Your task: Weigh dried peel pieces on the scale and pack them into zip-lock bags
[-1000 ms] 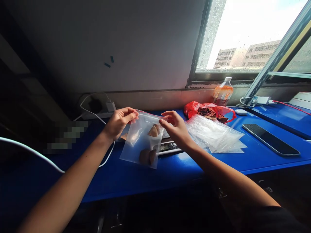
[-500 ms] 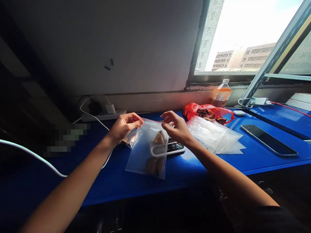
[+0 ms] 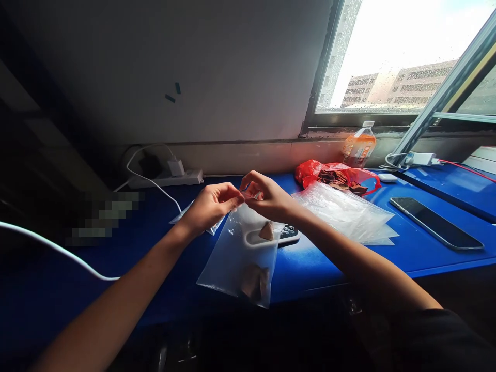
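Observation:
A translucent zip bag [image 3: 228,258] hangs from my two hands, its lower end near the table's front edge. Brown pieces [image 3: 253,281] show dark through its bottom. My left hand [image 3: 215,206] pinches the bag's top edge. Close beside it, my right hand [image 3: 269,199] pinches the same edge, with thumb and forefinger curled together. Behind the bag is a small white kitchen scale [image 3: 289,235] with a black button panel, partly covered. A tan wedge-shaped piece [image 3: 266,231] shows by the scale; I cannot tell whether it lies on it or in the bag.
A red plastic bag [image 3: 308,173] with dark brown pieces stands behind a stack of clear bags [image 3: 349,217]. To the right lies a phone [image 3: 437,225]. An orange drink bottle [image 3: 360,147], a power strip [image 3: 189,177] and white cables [image 3: 58,248] are around. Another clear packet [image 3: 215,227] lies behind my left hand.
My hands have come together at the bag's top edge, the left moving right. The bag's top is gathered between them and its bottom hangs slightly lower.

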The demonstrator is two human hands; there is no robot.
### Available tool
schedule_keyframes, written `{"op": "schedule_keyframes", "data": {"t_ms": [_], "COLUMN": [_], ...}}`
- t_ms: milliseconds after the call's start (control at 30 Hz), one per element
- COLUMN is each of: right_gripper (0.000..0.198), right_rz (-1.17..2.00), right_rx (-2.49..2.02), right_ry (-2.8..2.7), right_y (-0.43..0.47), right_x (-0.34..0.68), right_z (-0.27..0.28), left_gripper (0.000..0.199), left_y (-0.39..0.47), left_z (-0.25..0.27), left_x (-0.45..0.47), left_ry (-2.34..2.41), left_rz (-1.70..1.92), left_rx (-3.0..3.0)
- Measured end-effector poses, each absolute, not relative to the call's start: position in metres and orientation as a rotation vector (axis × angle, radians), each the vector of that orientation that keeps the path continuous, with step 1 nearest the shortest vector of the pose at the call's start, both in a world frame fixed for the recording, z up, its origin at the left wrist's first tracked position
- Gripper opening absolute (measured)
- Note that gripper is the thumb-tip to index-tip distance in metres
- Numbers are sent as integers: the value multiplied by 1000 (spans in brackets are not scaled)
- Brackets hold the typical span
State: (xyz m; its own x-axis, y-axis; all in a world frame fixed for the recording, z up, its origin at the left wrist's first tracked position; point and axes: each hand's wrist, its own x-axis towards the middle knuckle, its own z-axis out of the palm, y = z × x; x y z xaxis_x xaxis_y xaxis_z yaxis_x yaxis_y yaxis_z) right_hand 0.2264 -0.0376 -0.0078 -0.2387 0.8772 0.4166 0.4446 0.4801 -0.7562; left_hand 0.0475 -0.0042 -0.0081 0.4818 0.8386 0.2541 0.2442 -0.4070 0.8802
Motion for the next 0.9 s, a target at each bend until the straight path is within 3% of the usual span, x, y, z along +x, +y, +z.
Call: {"op": "schedule_keyframes", "data": {"t_ms": [600,900], "right_gripper": [15,19], "right_rz": [409,370], "right_rx": [-1151,-1119], "right_ry": [-1907,-1849], "right_y": [-41,-40], "right_x": [237,245], "right_z": [-11,-15], "left_gripper": [14,15], "left_y": [3,15], "left_z": [24,26], "left_x": [15,5], "left_ry": [992,937], "left_rz": [1249,1267], "left_rx": [1943,1884]}}
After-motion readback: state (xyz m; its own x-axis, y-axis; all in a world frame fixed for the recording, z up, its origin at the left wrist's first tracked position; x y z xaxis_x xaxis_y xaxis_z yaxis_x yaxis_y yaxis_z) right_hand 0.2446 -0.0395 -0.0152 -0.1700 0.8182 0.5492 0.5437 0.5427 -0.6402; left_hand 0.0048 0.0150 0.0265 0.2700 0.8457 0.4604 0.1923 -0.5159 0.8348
